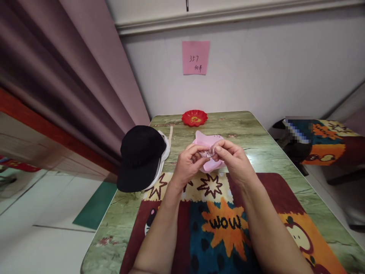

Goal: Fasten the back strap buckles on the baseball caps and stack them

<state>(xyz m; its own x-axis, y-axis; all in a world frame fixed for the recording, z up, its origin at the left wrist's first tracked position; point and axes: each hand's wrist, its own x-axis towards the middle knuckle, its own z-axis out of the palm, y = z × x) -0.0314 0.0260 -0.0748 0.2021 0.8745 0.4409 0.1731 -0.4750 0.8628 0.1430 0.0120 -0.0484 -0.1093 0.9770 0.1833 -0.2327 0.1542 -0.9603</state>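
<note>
Near the table's middle, my left hand and my right hand meet, both closed in a pinch. Between the fingertips is a small shiny piece, silvery or clear, too small to name; each hand grips one side of it. Just below and behind the fingers lies a pink star-shaped dish, partly covered by my hands, with several dark specks at its far edge. Whether the small piece touches the dish, I cannot tell.
A black cap rests over something white at the table's left edge. At the back stands a red scalloped plate. A patterned mat lies under my forearms on the green table. A pink note hangs on the wall.
</note>
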